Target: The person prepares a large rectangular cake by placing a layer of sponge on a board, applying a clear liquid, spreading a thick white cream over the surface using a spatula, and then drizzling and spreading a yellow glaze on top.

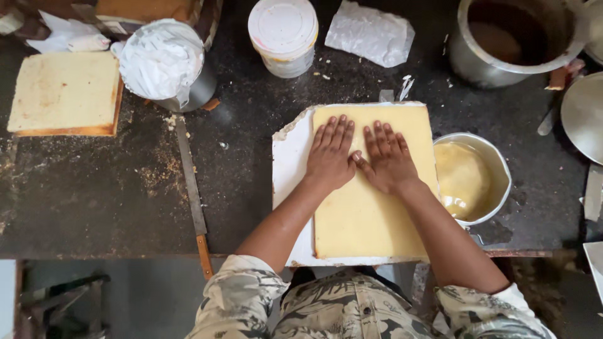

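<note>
Left hand (330,157) and right hand (389,160) press flat (grip released) on sponge sheet (367,220), hiding its middle.

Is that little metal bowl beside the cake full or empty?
Partly full. The metal bowl, right of the sponge cake slab, holds a pale yellowish liquid, with bare inner wall showing above it.

Both hands flat and open, left (330,157) beside right (389,160), thumbs touching, fingers spread forward, forearms angled inward.

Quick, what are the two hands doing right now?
Left hand: open, flat on the cake, holding nothing.
Right hand: open, flat on the cake, holding nothing.
</note>
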